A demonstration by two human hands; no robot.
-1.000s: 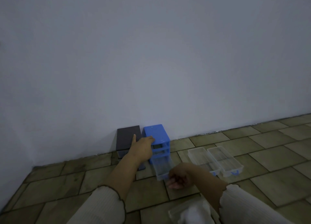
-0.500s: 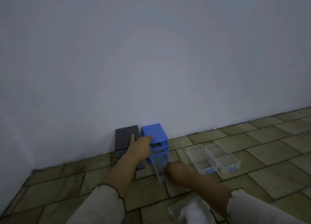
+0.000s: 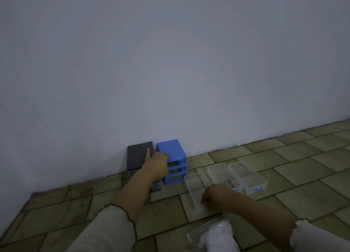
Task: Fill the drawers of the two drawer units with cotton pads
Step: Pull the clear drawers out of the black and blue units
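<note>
Right hand gripping clear drawer at near end, long axis toward blue drawer unit; left hand, fingers straight, pressing it.

Blue unit, 3 clear drawers out

The blue drawer unit and the dark drawer unit stand side by side against the wall, so no hand fits behind them. Three clear drawers sit on the floor to the right, blocking that side. The floor further right looks open, though the light is dim.
</note>
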